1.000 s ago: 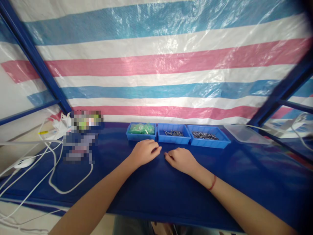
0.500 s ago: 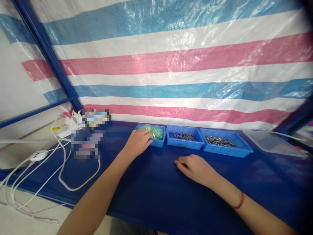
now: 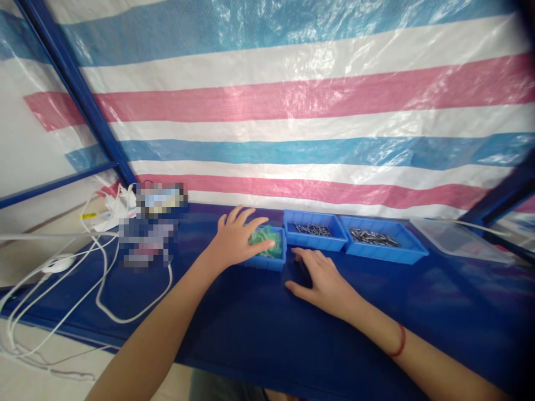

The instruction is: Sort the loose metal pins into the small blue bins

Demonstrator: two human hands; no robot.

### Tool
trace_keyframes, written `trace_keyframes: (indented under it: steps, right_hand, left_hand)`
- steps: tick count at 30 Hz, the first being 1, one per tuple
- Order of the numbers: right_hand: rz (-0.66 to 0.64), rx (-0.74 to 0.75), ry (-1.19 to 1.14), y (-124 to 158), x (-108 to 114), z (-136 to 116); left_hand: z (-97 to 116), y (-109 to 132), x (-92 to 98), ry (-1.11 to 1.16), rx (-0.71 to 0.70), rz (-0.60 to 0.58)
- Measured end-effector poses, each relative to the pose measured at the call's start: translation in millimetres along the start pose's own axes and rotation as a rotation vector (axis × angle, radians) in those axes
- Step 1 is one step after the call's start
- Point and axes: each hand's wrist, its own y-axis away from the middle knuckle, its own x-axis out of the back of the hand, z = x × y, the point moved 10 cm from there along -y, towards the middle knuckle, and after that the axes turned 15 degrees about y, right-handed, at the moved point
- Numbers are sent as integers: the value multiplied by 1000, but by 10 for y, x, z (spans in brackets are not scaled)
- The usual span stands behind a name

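My left hand lies over the left end of a small blue bin, its fingers spread and the thumb reaching across the top. Inside that bin are green, shiny pieces, perhaps small plastic packets; the hand hides part of them. Just right of the bin, my right hand is low over the table, with thumb and fingers apart and nothing visible between them. A red band circles the right wrist. Behind the right hand stands a middle blue bin with metal screws or nails in it.
A longer blue bin on the right holds similar metal pieces. Beyond it lies a clear plastic lid. White cables and a power strip are at the left of the blue table. A striped sheet hangs behind.
The left bin has moved nearer, out of line with the other two. My left hand has spread its fingers, and my right hand has opened and shifted left towards that bin.
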Motion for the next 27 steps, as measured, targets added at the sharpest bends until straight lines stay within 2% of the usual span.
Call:
trace_keyframes:
  steps: [2, 5, 10, 14, 21, 24, 27]
  right_hand:
    - [18, -30, -12, 15, -17, 49]
    - [19, -57, -26, 32, -79, 113]
    - [-15, -25, -48, 51, -185, 109]
    - [-34, 62, -113, 76, -174, -25]
    - [80, 59, -252, 123, 98, -24]
    - [135, 150, -217, 114, 316, 30]
    - [104, 258, -168, 65, 474, 117]
  left_hand:
    - [-126, 1, -186, 51, 63, -108]
    - [-164, 37, -295, 127, 103, -207]
    - [14, 123, -292, 209, 94, -334]
    - [202, 196, -319, 239, 56, -432]
    - [267, 220, -327, 324, 76, -430]
    - [318, 209, -341, 376, 53, -397]
    - [390, 210, -384, 295, 27, -355]
